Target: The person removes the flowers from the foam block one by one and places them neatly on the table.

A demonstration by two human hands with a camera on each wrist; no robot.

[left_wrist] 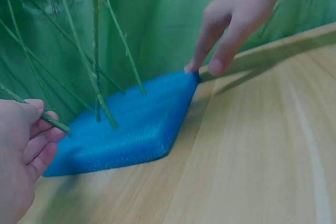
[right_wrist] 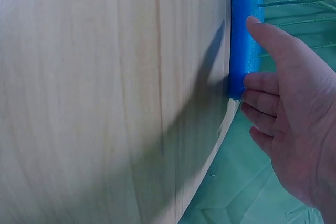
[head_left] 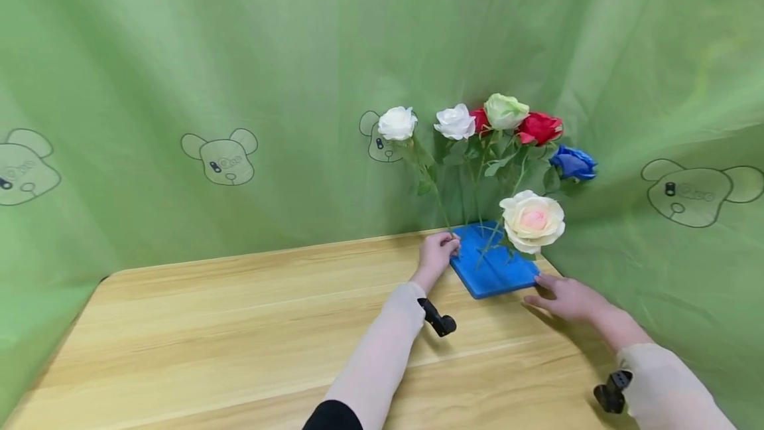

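Observation:
My left hand [head_left: 437,256] pinches the green stem [left_wrist: 55,123] of a white artificial rose [head_left: 397,123] near its lower end. That stem tilts over the left edge of a blue foam block [head_left: 500,277]; whether its tip touches the foam I cannot tell. My right hand [head_left: 567,298] touches the block's near right corner with its fingertips, fingers extended and holding nothing. Several other stems stand in the block. They carry a second white rose [head_left: 455,122], a pale green rose [head_left: 505,111], red roses [head_left: 540,128], a blue rose [head_left: 573,162] and a low, leaning cream-pink rose [head_left: 533,221].
The block lies at the back right of a wooden table [head_left: 239,330], close to its edges. A green curtain [head_left: 286,85] with bear outlines hangs behind and to the right. Each wrist wears a small black camera [head_left: 438,318].

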